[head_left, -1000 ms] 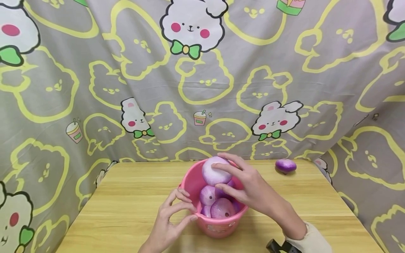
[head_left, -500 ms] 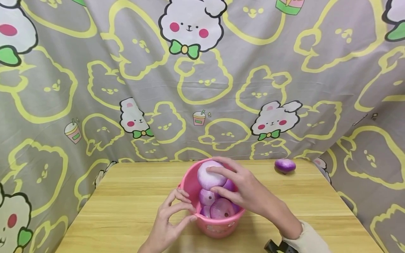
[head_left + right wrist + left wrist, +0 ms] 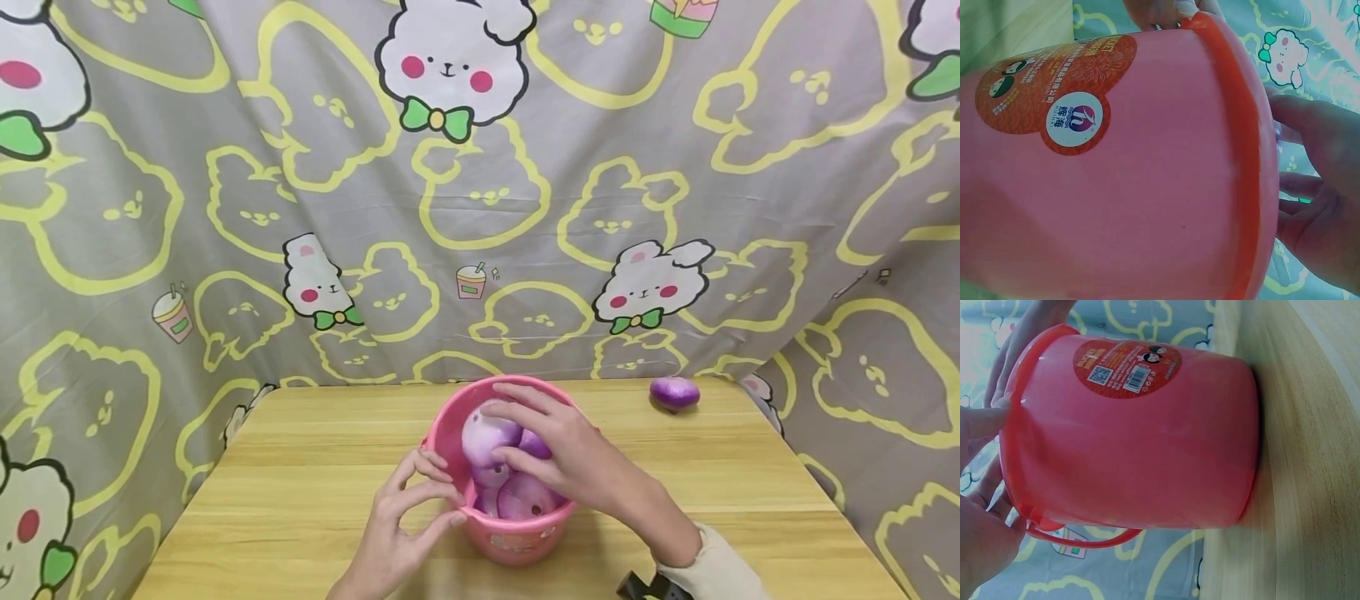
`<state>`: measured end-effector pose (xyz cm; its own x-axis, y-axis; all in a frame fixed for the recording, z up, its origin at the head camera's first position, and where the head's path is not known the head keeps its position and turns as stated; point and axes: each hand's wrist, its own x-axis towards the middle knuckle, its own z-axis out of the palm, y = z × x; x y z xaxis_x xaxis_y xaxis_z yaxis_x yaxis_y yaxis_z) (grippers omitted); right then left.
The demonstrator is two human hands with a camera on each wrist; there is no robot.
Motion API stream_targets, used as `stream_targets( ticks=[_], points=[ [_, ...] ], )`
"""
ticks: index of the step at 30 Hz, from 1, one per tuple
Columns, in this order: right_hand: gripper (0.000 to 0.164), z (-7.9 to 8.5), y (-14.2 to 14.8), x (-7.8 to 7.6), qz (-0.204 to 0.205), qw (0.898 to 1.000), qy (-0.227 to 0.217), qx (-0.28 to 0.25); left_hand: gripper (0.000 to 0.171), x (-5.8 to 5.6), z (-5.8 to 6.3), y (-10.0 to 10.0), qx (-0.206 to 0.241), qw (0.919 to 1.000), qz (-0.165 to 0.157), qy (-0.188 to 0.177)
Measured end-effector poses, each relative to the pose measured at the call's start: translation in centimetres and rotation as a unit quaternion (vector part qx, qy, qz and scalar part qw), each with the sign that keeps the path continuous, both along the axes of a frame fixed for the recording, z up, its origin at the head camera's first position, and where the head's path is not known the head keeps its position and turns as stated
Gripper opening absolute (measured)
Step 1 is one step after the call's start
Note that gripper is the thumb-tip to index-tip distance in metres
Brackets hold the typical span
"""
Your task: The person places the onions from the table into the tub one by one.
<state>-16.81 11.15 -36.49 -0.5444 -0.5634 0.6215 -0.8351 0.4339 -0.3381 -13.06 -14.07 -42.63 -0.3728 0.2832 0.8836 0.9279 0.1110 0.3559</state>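
A pink plastic bucket (image 3: 536, 546) stands upright on the wooden table with several purple onions (image 3: 527, 498) in it. On its left rim, thumb and fingers of my left hand (image 3: 401, 517) grip the edge, as the left wrist view also shows. My right hand (image 3: 577, 450) reaches down over the right rim, its fingers and thumb round a pale purple onion (image 3: 482, 440) lying over the others. From the right wrist camera, the bucket wall (image 3: 1166, 169) with its round label hides that onion almost wholly.
One more purple onion (image 3: 675, 393) lies by itself near the table's back right corner. A patterned grey curtain (image 3: 487, 208) hangs behind the table and along both sides. The bucket's handle (image 3: 1085, 542) hangs down its side.
My right hand has lowered the onion down and leftward into the bucket, onto the other onions. My left hand has stayed at the rim.
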Motion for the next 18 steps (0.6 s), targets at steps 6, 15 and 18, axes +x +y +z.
stream_targets(
  ticks=[6,15,18],
  points=[
    [0.038,-0.11,0.11,0.12,-0.009,1.000,-0.007,0.014,0.017,0.07,-0.02,0.00,-0.001,1.0000,0.001,-0.001],
    [0.032,-0.62,0.49,0.21,-0.009,1.000,0.004,0.013,0.017,-0.07,-0.10,0.01,-0.002,1.0000,0.004,-0.002],
    [0.033,-0.68,0.85,0.41,-0.017,1.000,-0.002,0.009,0.016,-0.07,-0.13,0.01,-0.002,1.0000,0.006,0.000]
  ],
)
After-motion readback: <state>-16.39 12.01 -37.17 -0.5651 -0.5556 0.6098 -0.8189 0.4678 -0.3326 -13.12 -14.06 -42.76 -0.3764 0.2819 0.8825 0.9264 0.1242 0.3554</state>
